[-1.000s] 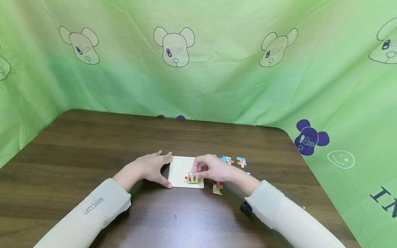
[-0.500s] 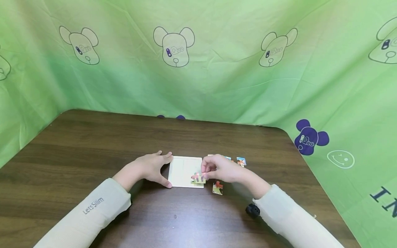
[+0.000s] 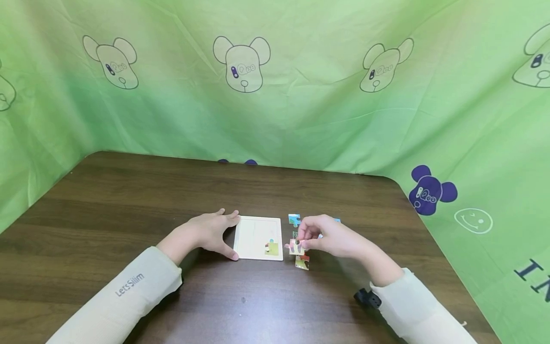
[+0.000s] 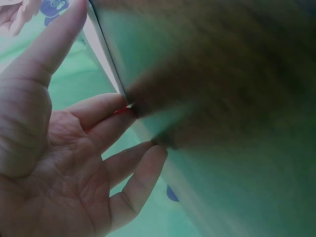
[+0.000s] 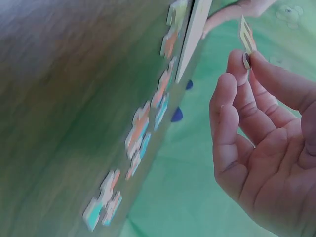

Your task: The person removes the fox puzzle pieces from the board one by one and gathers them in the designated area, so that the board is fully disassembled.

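A square, pale puzzle tray [image 3: 251, 237] lies on the table with one jigsaw piece, yellow-green with a red bit, in its near right corner. My left hand [image 3: 210, 232] rests at the tray's left edge, fingers spread, thumb at the near corner; in the left wrist view its fingertips [image 4: 158, 150] touch down along that side. Just right of the tray, my right hand [image 3: 326, 235] pinches another jigsaw piece [image 3: 295, 247], red and yellow, by its edge between thumb and fingertips. The right wrist view shows this held piece [image 5: 246, 35] above the table, nearly edge-on.
Several loose jigsaw pieces lie right of the tray, among them a blue one [image 3: 294, 220] at the back and a red-green one [image 3: 302, 262] in front; the right hand partly hides others. Brown wooden table [image 3: 172, 186]. A green printed curtain [image 3: 301, 119] hangs behind it.
My right hand has carried the pinched jigsaw piece rightward from over the tray to beside it, uncovering the piece in the tray's corner. The left hand has stayed put.
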Motion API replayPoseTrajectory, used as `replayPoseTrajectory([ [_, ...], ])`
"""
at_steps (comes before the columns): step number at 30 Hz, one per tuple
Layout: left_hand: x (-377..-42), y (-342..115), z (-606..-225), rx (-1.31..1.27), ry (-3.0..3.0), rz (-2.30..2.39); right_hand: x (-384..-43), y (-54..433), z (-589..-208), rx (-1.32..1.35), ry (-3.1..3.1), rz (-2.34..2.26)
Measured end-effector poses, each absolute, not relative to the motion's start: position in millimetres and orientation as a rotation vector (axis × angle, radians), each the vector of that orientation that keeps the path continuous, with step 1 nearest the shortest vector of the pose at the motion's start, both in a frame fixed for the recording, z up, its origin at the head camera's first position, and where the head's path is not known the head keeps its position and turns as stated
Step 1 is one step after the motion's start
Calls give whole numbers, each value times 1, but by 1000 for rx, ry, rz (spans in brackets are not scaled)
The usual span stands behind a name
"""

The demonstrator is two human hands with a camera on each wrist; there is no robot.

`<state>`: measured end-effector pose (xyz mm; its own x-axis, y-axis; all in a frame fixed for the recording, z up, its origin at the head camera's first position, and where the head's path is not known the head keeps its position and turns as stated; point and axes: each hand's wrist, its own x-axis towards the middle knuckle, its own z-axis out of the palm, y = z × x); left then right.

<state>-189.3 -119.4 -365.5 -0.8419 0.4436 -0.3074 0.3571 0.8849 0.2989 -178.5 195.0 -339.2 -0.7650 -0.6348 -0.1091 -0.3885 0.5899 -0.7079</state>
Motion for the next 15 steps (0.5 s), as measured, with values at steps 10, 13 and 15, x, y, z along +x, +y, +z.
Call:
replayPoseTrajectory([
  [10, -189, -119, -364, 594, 2673, 330, -177, 222, -338, -755, 2458, -976],
  [13, -189, -119, -364, 591, 2672, 329, -177, 228, -338, -735, 2432, -979],
  [15, -189, -120, -364, 591, 2673, 327, -176, 232, -340, -715, 2421, -980],
])
